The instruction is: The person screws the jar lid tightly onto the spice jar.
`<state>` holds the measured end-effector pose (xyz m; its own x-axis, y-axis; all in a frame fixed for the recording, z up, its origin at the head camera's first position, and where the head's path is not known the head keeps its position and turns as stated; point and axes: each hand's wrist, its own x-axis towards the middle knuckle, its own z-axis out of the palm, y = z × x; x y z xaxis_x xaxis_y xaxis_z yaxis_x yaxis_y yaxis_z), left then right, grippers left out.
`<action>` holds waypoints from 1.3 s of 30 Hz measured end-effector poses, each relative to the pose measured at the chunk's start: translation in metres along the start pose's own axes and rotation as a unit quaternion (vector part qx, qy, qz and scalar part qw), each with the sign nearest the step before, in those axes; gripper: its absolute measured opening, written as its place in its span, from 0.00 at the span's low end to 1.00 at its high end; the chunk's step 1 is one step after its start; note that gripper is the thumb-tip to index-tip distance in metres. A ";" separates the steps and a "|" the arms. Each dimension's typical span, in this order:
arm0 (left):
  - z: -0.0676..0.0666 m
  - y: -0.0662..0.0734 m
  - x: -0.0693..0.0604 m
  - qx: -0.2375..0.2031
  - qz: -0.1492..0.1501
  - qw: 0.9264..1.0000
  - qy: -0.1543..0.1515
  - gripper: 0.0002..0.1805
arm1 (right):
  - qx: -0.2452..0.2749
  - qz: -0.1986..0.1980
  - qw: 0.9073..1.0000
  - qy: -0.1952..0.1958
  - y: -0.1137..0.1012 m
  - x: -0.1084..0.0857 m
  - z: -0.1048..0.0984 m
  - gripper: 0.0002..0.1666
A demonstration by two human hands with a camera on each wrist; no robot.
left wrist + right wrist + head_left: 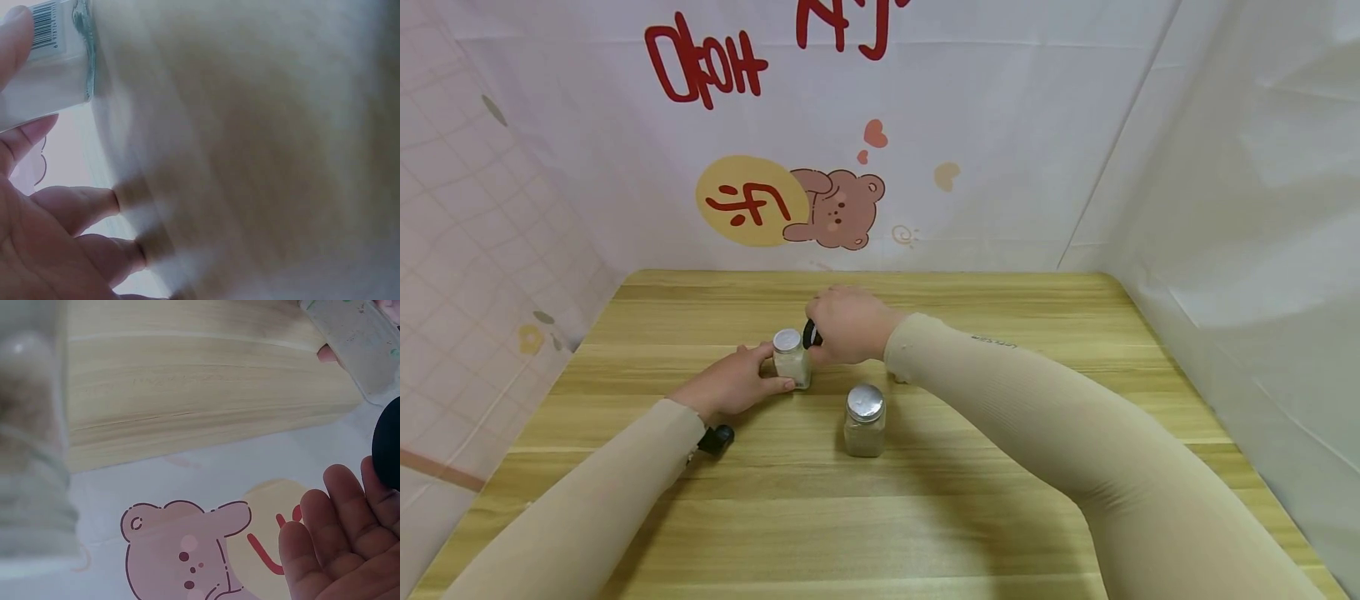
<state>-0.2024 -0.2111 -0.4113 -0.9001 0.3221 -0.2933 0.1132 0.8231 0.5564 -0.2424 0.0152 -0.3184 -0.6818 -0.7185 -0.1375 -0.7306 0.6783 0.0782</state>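
Note:
A glass jar with a silver lid (792, 363) stands on the wooden table, pinched between thumb and fingers of my left hand (737, 382). In the left wrist view the jar (56, 81) shows a barcode label, with the left hand (56, 231) below it. My right hand (852, 325) grips a black object (811, 334) just right of that jar's lid. In the right wrist view, the black object (389, 447) lies at the fingertips of the right hand (350, 537), close to the held jar (362, 350). What the black object is, I cannot tell.
A second silver-lidded jar (865, 423) stands nearer on the table (820, 525). Something pale (899, 378) is mostly hidden behind the right forearm. A blurred jar (31, 456) fills the left edge of the right wrist view. White printed sheets (1000, 150) surround the table.

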 end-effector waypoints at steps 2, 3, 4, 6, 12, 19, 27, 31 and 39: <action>0.000 0.000 0.000 -0.003 -0.004 1.000 -0.002 0.39 | 0.004 0.000 1.000 0.000 -0.001 0.001 0.000 0.26; 0.000 0.000 0.000 -0.004 -0.006 1.000 -0.004 0.39 | 0.007 0.000 1.000 0.000 -0.001 0.001 0.000 0.26; 0.000 0.000 0.000 -0.006 -0.008 1.000 -0.005 0.39 | 0.008 0.000 1.000 0.001 -0.001 0.001 0.000 0.26; 0.000 0.000 -0.001 -0.006 -0.009 1.000 -0.007 0.40 | 0.014 0.000 1.000 0.001 -0.002 0.002 0.000 0.25; -0.001 -0.001 -0.002 -0.005 -0.006 1.000 -0.008 0.40 | 0.041 -0.006 0.999 0.000 -0.005 0.003 -0.003 0.26; -0.002 -0.001 -0.002 -0.003 -0.005 1.000 -0.010 0.40 | 0.059 -0.011 0.998 0.011 -0.006 0.006 0.000 0.28; -0.001 0.000 -0.002 0.001 -0.002 1.000 -0.010 0.41 | 0.072 -0.012 0.997 0.019 -0.007 0.010 0.005 0.30; -0.002 0.000 -0.002 0.004 0.002 1.000 -0.011 0.42 | 0.078 -0.015 0.997 0.022 -0.008 0.011 0.007 0.30; -0.003 0.000 -0.003 0.010 0.007 1.000 -0.009 0.39 | 0.100 -0.019 0.995 0.013 -0.010 0.013 0.007 0.30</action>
<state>-0.2015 -0.2133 -0.4076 -0.8911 0.3410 -0.2993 0.1342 0.8282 0.5441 -0.2432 0.0003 -0.3280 -0.6559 -0.7468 -0.1100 -0.7363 0.6651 -0.1245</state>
